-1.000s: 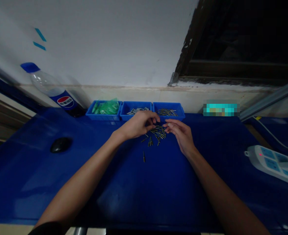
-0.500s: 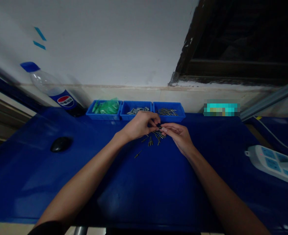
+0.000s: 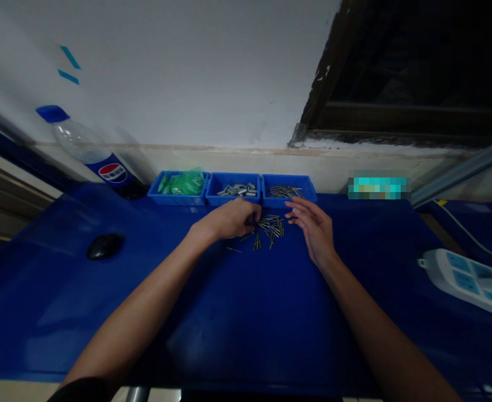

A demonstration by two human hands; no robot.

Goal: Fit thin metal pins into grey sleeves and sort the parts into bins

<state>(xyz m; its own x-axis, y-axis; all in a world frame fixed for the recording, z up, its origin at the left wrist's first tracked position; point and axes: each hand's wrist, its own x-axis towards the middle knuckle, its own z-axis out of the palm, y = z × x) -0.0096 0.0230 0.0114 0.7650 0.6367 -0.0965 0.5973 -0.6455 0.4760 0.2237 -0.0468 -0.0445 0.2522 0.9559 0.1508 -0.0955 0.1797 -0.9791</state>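
Observation:
Thin metal pins with brass-coloured parts (image 3: 272,226) lie in a loose heap on the blue table, a few scattered toward its left. At the heap's left side is my left hand (image 3: 235,219), its fingers curled closed; what they hold, if anything, is hidden. My right hand (image 3: 314,226) hovers to the right of the heap, fingers apart and nothing visible in them. Just behind the hands, the right blue bin (image 3: 310,188) contains more thin pins. The middle blue bin (image 3: 213,184) has short grey metal pieces in it, and the left blue bin (image 3: 156,187) a green plastic bag (image 3: 189,181).
A cola bottle (image 3: 109,170) stands at the back left against the wall. On the left of the blue table (image 3: 229,324) is a black computer mouse (image 3: 103,246). A white power strip (image 3: 466,279) lies at the right, and a blurred-out turquoise object (image 3: 380,187) sits by the wall.
My hands were together above the heap, fingertips meeting; they have separated. The left moved down and left, the right opened and drew right. One loose pin at the left lies farther back and turned.

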